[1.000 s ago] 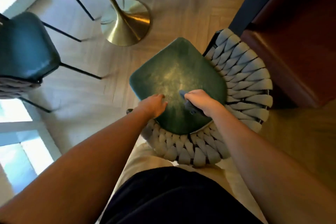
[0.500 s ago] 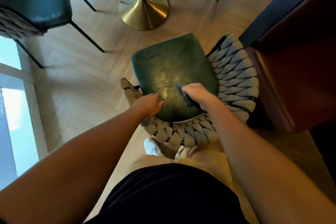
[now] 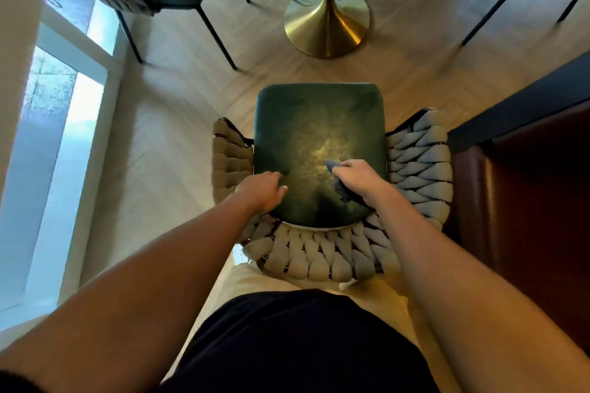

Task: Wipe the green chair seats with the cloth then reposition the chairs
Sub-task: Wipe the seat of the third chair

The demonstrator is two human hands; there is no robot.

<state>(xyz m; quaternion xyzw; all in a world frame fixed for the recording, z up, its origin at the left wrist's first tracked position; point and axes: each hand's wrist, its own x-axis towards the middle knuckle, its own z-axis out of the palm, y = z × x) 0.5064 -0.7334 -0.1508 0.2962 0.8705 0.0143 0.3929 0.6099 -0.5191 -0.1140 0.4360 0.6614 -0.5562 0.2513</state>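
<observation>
Wiping step: the right hand (image 3: 359,180) pinches the cloth (image 3: 338,183) on the seat (image 3: 319,124) near its right rear edge; the left hand (image 3: 261,191) rests spread at the left. Next, sweep forward.

The green chair seat (image 3: 319,137) is dark velvet-like, squared at its far edge and rounded near the woven grey backrest (image 3: 319,258), with a worn, shiny patch at its middle. A small dark blue-grey cloth (image 3: 339,183) lies bunched on the seat's right rear part, gripped by the right hand (image 3: 359,177)
</observation>
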